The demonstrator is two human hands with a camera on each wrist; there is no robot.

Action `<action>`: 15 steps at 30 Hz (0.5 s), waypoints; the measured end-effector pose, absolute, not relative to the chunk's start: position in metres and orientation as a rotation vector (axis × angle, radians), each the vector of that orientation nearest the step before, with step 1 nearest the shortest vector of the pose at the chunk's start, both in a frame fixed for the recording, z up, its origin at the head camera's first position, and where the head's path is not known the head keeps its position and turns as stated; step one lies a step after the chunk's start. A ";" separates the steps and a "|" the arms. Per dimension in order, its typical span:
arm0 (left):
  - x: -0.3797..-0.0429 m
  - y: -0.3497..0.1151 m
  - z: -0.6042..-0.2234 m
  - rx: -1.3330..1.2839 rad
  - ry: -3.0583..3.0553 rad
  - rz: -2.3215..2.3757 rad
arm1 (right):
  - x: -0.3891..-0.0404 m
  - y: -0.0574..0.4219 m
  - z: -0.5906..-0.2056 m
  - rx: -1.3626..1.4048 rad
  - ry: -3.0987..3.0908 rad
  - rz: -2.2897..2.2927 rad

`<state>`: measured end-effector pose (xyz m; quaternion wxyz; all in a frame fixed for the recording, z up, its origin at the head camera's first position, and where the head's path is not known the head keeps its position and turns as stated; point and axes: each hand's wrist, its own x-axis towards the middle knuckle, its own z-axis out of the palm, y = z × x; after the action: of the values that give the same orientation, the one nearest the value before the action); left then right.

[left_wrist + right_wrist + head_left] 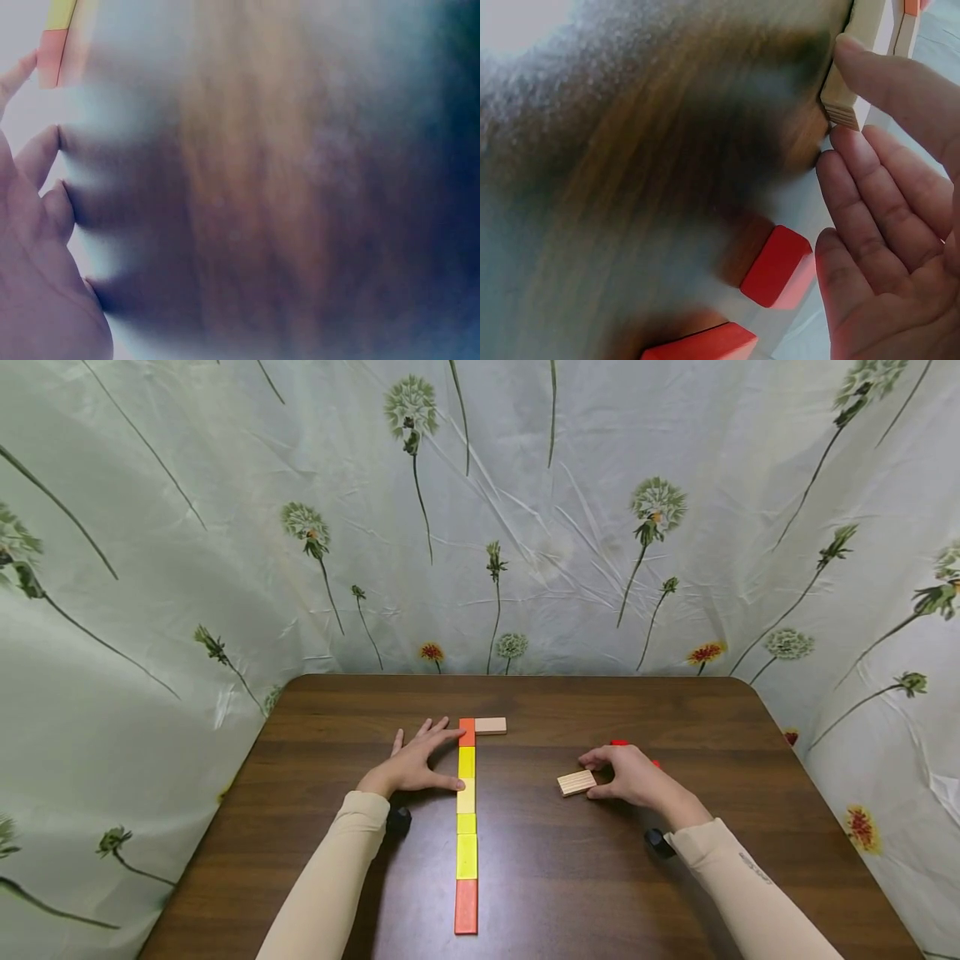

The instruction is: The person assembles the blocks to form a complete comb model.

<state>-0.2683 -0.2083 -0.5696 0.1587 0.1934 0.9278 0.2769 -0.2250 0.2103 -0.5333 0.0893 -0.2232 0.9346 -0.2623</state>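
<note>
A straight line of flat blocks runs toward me along the table, with an orange block at its far end, several yellow blocks between and a red-orange block nearest me. My left hand lies along the line's left side with fingers spread, index fingertip at the orange block and thumb tip at a pale yellow block. To the right of the line, my right hand pinches one end of a plain wooden block between thumb and fingers. In the right wrist view, the thumb presses the wooden block's side.
Another plain wooden block sits at a right angle against the orange block's right side. Two red blocks, one upright-looking and one lower, stand beside my right hand, mostly hidden in the head view. A flowered curtain hangs behind the brown table.
</note>
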 end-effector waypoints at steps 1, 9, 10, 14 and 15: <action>-0.268 -0.208 -0.570 0.555 2.653 0.793 | -0.224 0.210 -0.533 -0.672 2.785 -0.780; -0.270 -0.210 -0.572 0.535 2.651 0.767 | -0.221 0.209 -0.537 -0.665 2.807 -0.812; -0.270 -0.210 -0.572 0.532 2.649 0.768 | -0.220 0.209 -0.538 -0.668 2.810 -0.812; -0.270 -0.210 -0.572 0.539 2.646 0.779 | -0.220 0.209 -0.539 -0.667 2.826 -0.809; -0.269 -0.209 -0.570 0.538 2.645 0.768 | -0.220 0.209 -0.540 -0.663 2.830 -0.808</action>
<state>-0.2693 -0.2088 -0.5699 0.1668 0.1889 0.9293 0.2699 -0.2198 0.2089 -0.5400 0.0621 -0.2195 0.9363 -0.2672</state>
